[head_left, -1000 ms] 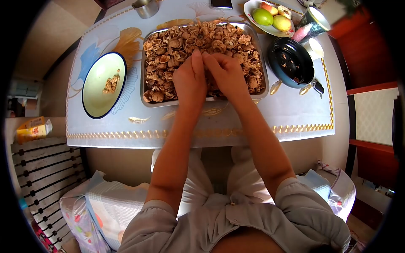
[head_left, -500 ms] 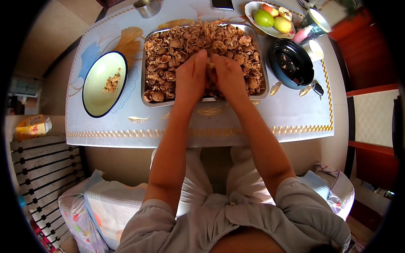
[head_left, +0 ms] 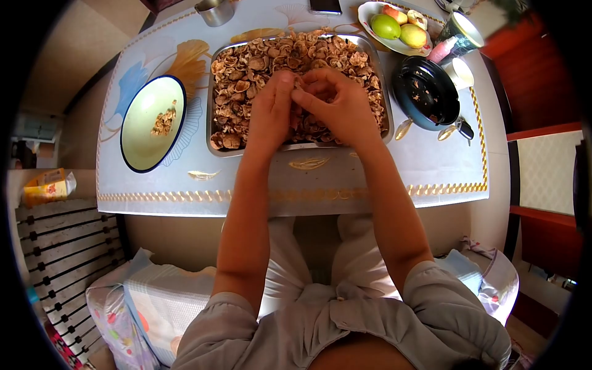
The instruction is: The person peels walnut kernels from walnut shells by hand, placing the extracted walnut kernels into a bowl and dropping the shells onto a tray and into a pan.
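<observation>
A metal tray (head_left: 387,120) full of cracked walnuts and shells (head_left: 246,71) lies in front of me. Above the near part of it, my left hand (head_left: 272,108) and my right hand (head_left: 345,106) meet at the fingertips. Both are closed on a small walnut piece (head_left: 298,84), mostly covered by the fingers. Whether it is shell or kernel I cannot tell. To the left, an oval-looking pale bowl (head_left: 137,139) with a dark rim holds a small heap of walnut kernels (head_left: 164,122).
A black ashtray-like bowl (head_left: 410,105) with bits inside stands right of the tray, keys (head_left: 464,129) beside it. Farther back are a fruit plate (head_left: 369,13), a white cup (head_left: 459,74), a pink bottle (head_left: 441,50), a patterned cup (head_left: 464,32), a phone (head_left: 325,6) and a metal cup (head_left: 214,12).
My right hand has turned, its fingers now bent over toward the left hand with a gap behind the thumb. The left hand has shifted slightly left. The tray and bowls stay put.
</observation>
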A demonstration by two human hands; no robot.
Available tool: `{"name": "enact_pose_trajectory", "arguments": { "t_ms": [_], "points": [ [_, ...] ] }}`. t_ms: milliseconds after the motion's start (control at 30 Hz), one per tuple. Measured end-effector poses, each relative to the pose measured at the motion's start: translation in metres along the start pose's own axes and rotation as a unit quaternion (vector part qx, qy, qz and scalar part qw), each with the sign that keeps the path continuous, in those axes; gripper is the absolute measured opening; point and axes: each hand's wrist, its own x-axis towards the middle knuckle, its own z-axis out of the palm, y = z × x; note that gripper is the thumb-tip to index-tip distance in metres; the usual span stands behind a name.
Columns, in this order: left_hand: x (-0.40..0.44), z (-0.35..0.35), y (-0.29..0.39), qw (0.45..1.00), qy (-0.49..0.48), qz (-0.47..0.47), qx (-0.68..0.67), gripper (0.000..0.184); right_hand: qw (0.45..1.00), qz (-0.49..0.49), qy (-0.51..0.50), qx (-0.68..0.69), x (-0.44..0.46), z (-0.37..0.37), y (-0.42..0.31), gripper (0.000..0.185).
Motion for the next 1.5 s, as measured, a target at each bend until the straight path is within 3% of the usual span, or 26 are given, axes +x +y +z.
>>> {"name": "enact_pose_trajectory", "arguments": {
  "t_ms": [133, 267, 333, 433, 567, 667, 767, 867, 900, 1000, 1133, 1200, 1267, 1367, 1433, 1467, 1500],
  "points": [
    [-0.001, 0.000, -0.004, 0.997, 0.010, 0.044, 0.062, 0.033, 0.994, -0.080, 0.001, -0.075, -0.001, 0.003, 0.007, 0.022],
    [0.000, 0.003, -0.009, 0.980, 0.055, 0.121, 0.145, 0.033, 0.983, -0.099, 0.038, -0.148, -0.004, 0.006, 0.005, 0.020],
    [-0.001, 0.004, -0.006, 0.993, 0.048, 0.064, 0.084, 0.032, 0.983, -0.097, 0.038, -0.152, -0.003, 0.006, 0.005, 0.020],
    [0.001, 0.002, -0.008, 0.999, 0.035, 0.001, 0.007, 0.031, 0.987, 0.081, 0.004, 0.136, 0.000, 0.005, 0.005, 0.022],
    [0.006, -0.007, -0.009, 0.999, 0.027, 0.014, -0.016, 0.027, 0.970, 0.116, 0.024, 0.213, 0.002, -0.001, 0.006, 0.024],
    [0.010, -0.012, -0.019, 0.993, 0.067, 0.081, 0.055, 0.031, 0.964, 0.102, 0.047, 0.240, 0.004, 0.001, 0.012, 0.024],
    [0.009, -0.021, -0.019, 0.963, 0.105, 0.102, 0.227, 0.031, 0.971, 0.093, 0.062, 0.209, 0.004, 0.000, 0.010, 0.024],
    [0.004, -0.016, -0.009, 0.983, 0.080, 0.095, 0.132, 0.027, 0.976, 0.088, 0.051, 0.191, 0.006, 0.000, 0.013, 0.024],
    [0.002, -0.012, -0.003, 0.998, 0.027, 0.038, 0.034, 0.023, 0.978, 0.089, 0.035, 0.186, 0.007, 0.002, 0.014, 0.025],
    [-0.002, -0.008, -0.006, 0.999, 0.028, 0.001, -0.031, 0.020, 0.984, 0.083, 0.017, 0.157, 0.002, 0.012, 0.004, 0.025],
    [-0.003, -0.040, 0.009, 0.987, 0.132, 0.058, -0.077, 0.016, 0.988, 0.061, 0.009, 0.140, -0.002, 0.016, 0.000, 0.026],
    [0.000, -0.083, 0.014, 0.951, 0.279, 0.131, -0.005, 0.015, 0.992, 0.059, 0.009, 0.114, 0.001, 0.010, 0.005, 0.025],
    [-0.001, -0.128, 0.010, 0.913, 0.377, 0.140, 0.066, 0.018, 0.993, 0.057, 0.011, 0.104, 0.003, 0.005, 0.010, 0.024],
    [-0.013, -0.159, 0.006, 0.854, 0.445, 0.124, 0.241, 0.032, 0.994, 0.046, 0.016, 0.098, 0.004, 0.003, 0.015, 0.022],
    [-0.013, -0.174, -0.001, 0.774, 0.489, 0.157, 0.370, 0.034, 0.996, 0.032, 0.029, 0.079, 0.004, 0.007, 0.016, 0.020],
    [-0.013, -0.180, -0.005, 0.727, 0.506, 0.173, 0.431, 0.035, 0.999, 0.001, 0.027, 0.027, 0.005, 0.008, 0.016, 0.019],
    [-0.015, -0.172, 0.001, 0.726, 0.518, 0.170, 0.419, 0.036, 0.999, -0.028, 0.023, -0.027, 0.007, 0.010, 0.017, 0.020]
  ]
}}
